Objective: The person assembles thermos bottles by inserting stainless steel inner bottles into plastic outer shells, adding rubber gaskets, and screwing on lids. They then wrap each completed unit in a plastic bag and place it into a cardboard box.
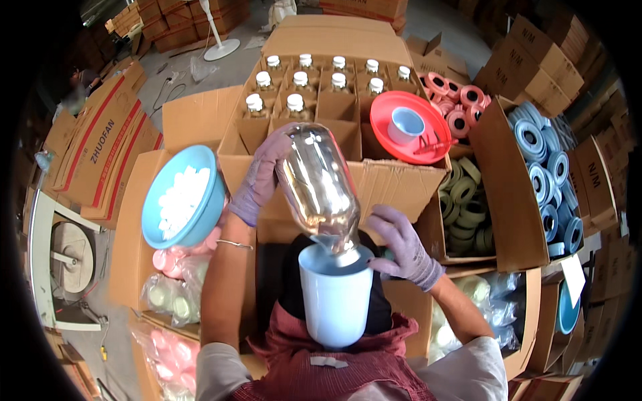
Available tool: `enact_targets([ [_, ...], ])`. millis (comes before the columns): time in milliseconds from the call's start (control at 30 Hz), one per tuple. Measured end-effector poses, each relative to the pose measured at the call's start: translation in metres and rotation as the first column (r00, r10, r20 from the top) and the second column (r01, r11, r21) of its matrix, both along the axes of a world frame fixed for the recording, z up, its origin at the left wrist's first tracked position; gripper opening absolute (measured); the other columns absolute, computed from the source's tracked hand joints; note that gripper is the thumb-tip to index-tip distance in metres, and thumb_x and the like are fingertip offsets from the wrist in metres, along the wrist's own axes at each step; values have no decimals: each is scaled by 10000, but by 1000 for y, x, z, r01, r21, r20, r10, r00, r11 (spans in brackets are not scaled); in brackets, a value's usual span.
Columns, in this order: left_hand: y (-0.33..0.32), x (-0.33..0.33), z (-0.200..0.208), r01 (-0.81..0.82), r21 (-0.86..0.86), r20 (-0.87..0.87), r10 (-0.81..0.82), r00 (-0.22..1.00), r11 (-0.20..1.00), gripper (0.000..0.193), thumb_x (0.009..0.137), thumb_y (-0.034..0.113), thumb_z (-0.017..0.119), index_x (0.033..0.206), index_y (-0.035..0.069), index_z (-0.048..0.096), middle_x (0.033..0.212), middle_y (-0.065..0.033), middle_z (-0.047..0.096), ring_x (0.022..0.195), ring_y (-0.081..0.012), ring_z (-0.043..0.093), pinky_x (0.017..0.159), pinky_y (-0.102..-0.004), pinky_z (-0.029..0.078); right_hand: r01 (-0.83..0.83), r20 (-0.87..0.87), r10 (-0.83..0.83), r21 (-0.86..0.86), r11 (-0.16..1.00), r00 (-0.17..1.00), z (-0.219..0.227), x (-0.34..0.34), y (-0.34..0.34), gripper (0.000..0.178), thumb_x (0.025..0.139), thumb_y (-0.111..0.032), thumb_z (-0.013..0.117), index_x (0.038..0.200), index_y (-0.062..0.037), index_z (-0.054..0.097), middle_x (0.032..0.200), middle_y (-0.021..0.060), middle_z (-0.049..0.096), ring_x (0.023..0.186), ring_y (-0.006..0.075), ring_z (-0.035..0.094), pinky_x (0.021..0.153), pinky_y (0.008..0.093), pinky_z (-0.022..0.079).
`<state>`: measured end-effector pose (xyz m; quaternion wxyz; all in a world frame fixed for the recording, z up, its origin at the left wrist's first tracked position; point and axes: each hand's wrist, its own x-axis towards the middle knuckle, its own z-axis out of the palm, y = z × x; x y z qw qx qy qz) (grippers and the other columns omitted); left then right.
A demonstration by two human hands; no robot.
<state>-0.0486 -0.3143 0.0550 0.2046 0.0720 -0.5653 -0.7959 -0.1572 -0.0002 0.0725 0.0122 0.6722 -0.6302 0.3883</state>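
A silvery glass flask liner (317, 177) is tilted neck down in front of me. My left hand (266, 172), in a lavender glove, is closed on its upper left side. The liner's narrow neck points into the mouth of a light blue plastic cup-shaped shell (336, 301), which stands upright close to my body. My right hand (403, 246), gloved the same way, is just right of the shell's rim with its fingers apart. Its lower fingertips are close to the rim; whether they touch it I cannot tell.
Ahead, a divided carton (388, 184) holds several white-capped bottles (295, 102) and a red dish (428, 155) with a small blue cup (406, 124). A blue basin (152, 224) of white pieces sits left. Olive (465, 190), blue (555, 167) and pink rings (457, 123) lie right.
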Motion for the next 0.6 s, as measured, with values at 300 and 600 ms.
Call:
enact_targets([
  [300, 104, 195, -42, -206, -214, 456, 284, 844, 955, 628, 835, 103, 717, 1387, 7, 434, 1368, -138, 479, 1313, -272, 459, 1086, -375, 391, -150, 339, 109, 98, 984, 935, -115, 144, 151, 660, 897, -412, 643, 1381, -6, 451, 1403, 275, 400, 1284, 461, 429, 1080, 538, 352],
  [600, 155, 260, -116, 84, -666, 396, 256, 882, 741, 691, 768, 177, 823, 1351, 8, 493, 1362, -173, 545, 1248, -288, 536, 1049, -415, 435, -289, 434, 287, -63, 955, 854, -8, 72, 18, 968, 662, -380, 866, 1412, 10, 394, 1405, 238, 434, 1309, 408, 433, 1102, 469, 346],
])
